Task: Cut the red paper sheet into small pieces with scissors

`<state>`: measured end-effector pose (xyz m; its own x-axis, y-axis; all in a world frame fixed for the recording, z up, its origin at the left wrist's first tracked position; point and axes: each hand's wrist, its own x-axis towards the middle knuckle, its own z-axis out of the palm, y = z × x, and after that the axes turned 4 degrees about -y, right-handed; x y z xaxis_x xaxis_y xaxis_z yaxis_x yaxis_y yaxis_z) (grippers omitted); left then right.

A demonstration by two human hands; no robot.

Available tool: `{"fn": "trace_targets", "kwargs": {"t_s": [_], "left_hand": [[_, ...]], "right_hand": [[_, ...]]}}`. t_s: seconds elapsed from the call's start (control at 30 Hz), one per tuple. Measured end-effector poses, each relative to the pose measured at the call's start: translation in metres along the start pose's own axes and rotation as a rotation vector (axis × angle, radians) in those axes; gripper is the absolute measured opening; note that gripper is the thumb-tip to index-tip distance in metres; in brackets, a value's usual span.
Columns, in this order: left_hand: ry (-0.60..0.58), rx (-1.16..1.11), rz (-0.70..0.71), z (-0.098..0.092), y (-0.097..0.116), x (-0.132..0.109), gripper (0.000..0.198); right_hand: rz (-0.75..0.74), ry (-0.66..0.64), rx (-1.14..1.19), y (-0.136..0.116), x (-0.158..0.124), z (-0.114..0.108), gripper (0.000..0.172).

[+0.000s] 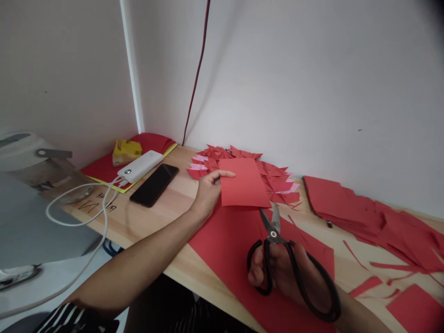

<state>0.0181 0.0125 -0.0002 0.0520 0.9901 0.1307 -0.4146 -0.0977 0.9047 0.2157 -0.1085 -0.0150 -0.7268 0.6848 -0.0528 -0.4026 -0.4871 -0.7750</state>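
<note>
My left hand (210, 187) pinches the left edge of a red paper rectangle (244, 182), thumb in front and the other fingers behind it. In my right hand (277, 270) is a pair of scissors (274, 233) with black handles, my fingers through the loops. Its blades stand slightly apart and point up at the lower right corner of the paper; whether they touch it I cannot tell. Below both hands a large red paper sheet (239, 259) lies on the wooden table, reaching over its front edge.
Cut red and pink paper pieces (277, 175) lie along the wall. A stack of red paper (347, 201) and scraps (367, 286) are at the right. To the left are a phone (155, 185), a white power bank (140, 166) with cable, and a yellow packet (126, 151).
</note>
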Motion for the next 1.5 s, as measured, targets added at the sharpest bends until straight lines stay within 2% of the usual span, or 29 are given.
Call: {"fn": "trace_targets", "kwargs": {"t_s": [0.27, 0.4, 0.47, 0.57, 0.67, 0.9, 1.1, 1.5], "left_hand": [[-0.027, -0.028, -0.036, -0.001, 0.003, 0.002, 0.018], [-0.052, -0.059, -0.007, 0.000, 0.002, 0.002, 0.019], [-0.066, -0.023, -0.009, 0.001, 0.001, 0.000, 0.016], [-0.090, 0.060, -0.012, 0.001, 0.000, -0.002, 0.026], [-0.137, 0.113, 0.002, 0.001, 0.000, -0.002, 0.024], [-0.170, 0.123, 0.009, 0.004, -0.001, -0.006, 0.021], [-0.125, 0.118, 0.043, 0.007, -0.006, -0.009, 0.018], [-0.119, 0.145, 0.052, 0.006, -0.007, -0.006, 0.020]], "right_hand": [[-0.025, 0.064, 0.071, -0.011, 0.002, 0.002, 0.067], [-0.020, 0.058, 0.054, -0.010, 0.003, 0.002, 0.069], [-0.030, 0.059, 0.039, -0.010, 0.003, 0.002, 0.070], [-0.028, 0.077, 0.045, -0.011, 0.004, 0.001, 0.069], [-0.025, 0.091, 0.049, -0.011, 0.004, 0.000, 0.069], [-0.073, 0.093, 0.026, -0.011, 0.007, 0.004, 0.068], [-0.174, 0.199, 0.007, -0.010, 0.005, 0.008, 0.067], [-0.191, 0.388, -0.068, -0.006, 0.001, 0.009, 0.063]]}}
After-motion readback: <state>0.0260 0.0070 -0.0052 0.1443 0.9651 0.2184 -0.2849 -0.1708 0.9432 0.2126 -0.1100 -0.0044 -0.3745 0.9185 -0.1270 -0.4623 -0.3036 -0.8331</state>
